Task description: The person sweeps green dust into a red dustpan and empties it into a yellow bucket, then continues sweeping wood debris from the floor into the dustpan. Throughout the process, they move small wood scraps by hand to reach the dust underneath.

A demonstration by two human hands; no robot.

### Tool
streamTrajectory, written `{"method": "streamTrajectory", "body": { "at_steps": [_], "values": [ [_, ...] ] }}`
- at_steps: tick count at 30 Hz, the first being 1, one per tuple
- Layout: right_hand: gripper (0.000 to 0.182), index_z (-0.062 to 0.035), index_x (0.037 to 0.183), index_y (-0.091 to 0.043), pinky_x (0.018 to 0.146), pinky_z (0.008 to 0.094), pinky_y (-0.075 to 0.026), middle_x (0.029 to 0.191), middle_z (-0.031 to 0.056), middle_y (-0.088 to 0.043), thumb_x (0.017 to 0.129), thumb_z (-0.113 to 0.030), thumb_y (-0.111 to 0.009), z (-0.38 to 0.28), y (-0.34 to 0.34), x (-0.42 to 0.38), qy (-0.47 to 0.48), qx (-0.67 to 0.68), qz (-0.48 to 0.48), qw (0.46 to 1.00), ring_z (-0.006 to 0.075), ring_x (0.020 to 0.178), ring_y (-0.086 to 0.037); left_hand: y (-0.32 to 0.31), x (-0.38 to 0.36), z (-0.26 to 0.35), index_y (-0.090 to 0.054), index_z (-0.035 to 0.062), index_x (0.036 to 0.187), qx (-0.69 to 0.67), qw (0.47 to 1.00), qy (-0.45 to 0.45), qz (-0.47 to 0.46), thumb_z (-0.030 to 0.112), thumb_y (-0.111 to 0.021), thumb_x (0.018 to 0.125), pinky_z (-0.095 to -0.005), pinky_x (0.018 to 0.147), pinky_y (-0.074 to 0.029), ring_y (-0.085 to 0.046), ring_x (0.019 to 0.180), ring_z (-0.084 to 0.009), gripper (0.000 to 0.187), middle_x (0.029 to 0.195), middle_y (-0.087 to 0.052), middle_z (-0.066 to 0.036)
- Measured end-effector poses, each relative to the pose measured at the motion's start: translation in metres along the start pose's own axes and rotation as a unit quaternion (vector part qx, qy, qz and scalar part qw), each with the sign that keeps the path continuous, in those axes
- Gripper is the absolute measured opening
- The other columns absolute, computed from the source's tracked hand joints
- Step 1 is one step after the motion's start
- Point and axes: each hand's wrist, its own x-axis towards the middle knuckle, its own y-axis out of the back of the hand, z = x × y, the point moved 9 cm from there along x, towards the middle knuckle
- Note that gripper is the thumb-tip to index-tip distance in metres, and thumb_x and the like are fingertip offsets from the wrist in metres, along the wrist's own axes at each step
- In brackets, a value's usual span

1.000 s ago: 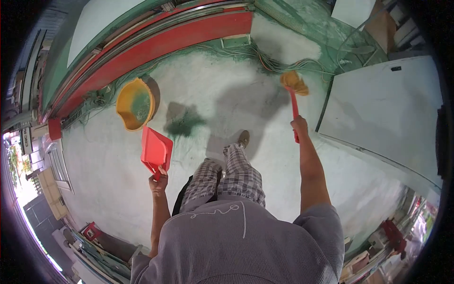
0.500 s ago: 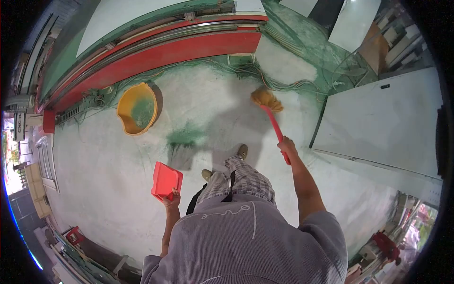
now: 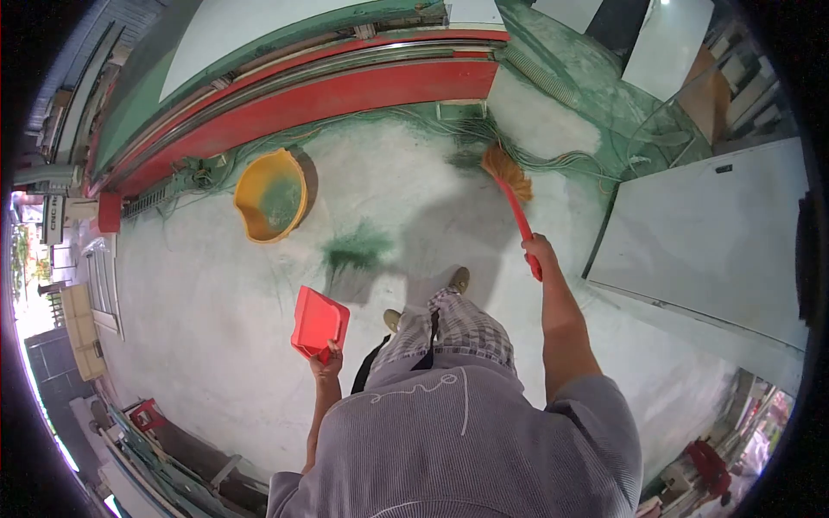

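Note:
A red dustpan (image 3: 319, 323) is gripped at its near end by my left hand (image 3: 327, 361), held above the floor. My right hand (image 3: 539, 249) is wrapped around the red handle of a brush (image 3: 508, 177) with tan bristles. Those bristles are near the cables by the red machine base. On the pale floor between dustpan and brush lies a patch of green dust (image 3: 357, 248). A yellow tub (image 3: 244, 200) stands beyond the dustpan, with green dust inside it.
A long machine with a red base (image 3: 345, 99) spans the far side. Cables (image 3: 561, 162) run along the floor beside it. A large white cabinet (image 3: 699, 242) stands at the right. Panels and scraps (image 3: 164, 457) are stacked at the lower left.
The view has shifted, so the surroundings appear farther right. The brush bristles have turned and now fan toward the right, near a dark green patch by the cables. Both hands keep their holds.

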Motion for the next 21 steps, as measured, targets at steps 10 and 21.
{"method": "streamTrajectory", "body": {
  "at_steps": [10, 21],
  "values": [
    [0.022, -0.0035, 0.084, -0.046, 0.035, 0.0293, -0.036, 0.051, 0.0049, -0.046, 0.066, -0.016, -0.049, -0.026, 0.004, 0.005, 0.062, 0.099, -0.125, 0.985, 0.0161, 0.037, -0.043, -0.007, 0.020, -0.034, -0.044, 0.0015, 0.101, -0.075, 0.997, -0.017, -0.020, 0.026, -0.035, 0.072, -0.0347, 0.066, -0.044, -0.056, 0.079, -0.0254, 0.038, 0.091, -0.053, -0.015],
    [0.025, -0.0032, 0.091, -0.044, 0.034, 0.0290, -0.036, 0.051, 0.0074, -0.046, 0.069, -0.013, -0.048, -0.067, -0.046, 0.016, 0.160, -0.147, -0.192, 0.957, 0.0162, 0.038, -0.044, 0.039, 0.020, -0.077, -0.045, 0.0019, 0.098, -0.028, 0.994, 0.011, 0.102, 0.029, -0.030, 0.074, -0.0353, 0.065, -0.044, -0.057, 0.075, -0.0237, 0.039, 0.085, -0.056, -0.015]
  ]
}}
